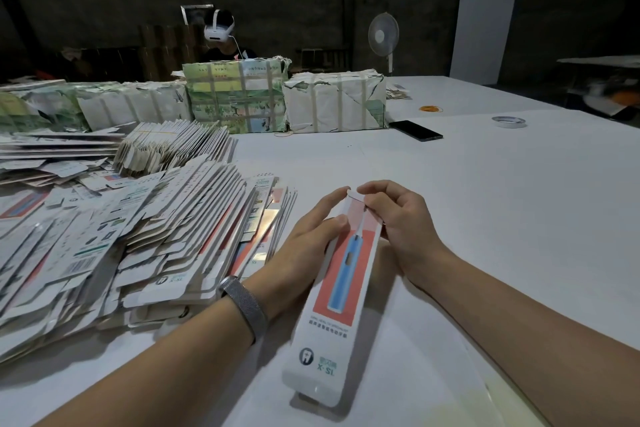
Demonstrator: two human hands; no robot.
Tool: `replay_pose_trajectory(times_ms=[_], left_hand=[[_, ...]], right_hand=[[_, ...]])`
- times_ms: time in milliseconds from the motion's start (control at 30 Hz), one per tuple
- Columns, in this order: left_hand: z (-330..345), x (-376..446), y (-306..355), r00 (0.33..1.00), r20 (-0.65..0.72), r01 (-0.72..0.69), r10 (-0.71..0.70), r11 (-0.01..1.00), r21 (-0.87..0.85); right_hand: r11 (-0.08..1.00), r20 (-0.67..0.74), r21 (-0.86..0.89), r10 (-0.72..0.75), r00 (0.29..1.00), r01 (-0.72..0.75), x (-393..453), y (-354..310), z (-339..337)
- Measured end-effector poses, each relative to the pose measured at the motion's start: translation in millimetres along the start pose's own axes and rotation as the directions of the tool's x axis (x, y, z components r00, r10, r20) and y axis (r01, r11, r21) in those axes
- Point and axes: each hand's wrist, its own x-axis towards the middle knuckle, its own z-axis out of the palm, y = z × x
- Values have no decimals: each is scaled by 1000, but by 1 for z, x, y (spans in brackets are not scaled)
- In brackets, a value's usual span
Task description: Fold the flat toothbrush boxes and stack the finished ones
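A long white toothbrush box (337, 291) with a red panel and a blue brush picture lies lengthwise on the white table in front of me. My left hand (304, 243) holds its left side, thumb on the top face and index finger at the far end. My right hand (398, 218) grips the right edge near the far end, its fingertips pinching the small end flap. To the left lies a big heap of flat unfolded boxes (138, 239).
More flat boxes (173, 146) fan out behind the heap. Wrapped, taped bundles (239, 97) line the far side, with a person in a headset behind them. A phone (415, 130), a tape roll (508, 121), rubber bands (430, 109) and a fan (383, 35) are at right.
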Motion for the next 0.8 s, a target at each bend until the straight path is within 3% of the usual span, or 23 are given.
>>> replay_pose_trajectory(times_ms=[367, 800], left_hand=[[-3, 2, 5, 999, -43, 9, -7, 1000, 29], [-3, 1, 5, 1000, -5, -11, 11, 998, 62]], right_hand=[[997, 137, -64, 47, 989, -39, -2, -5, 0], [1000, 123, 2, 25, 992, -26, 1, -1, -4]])
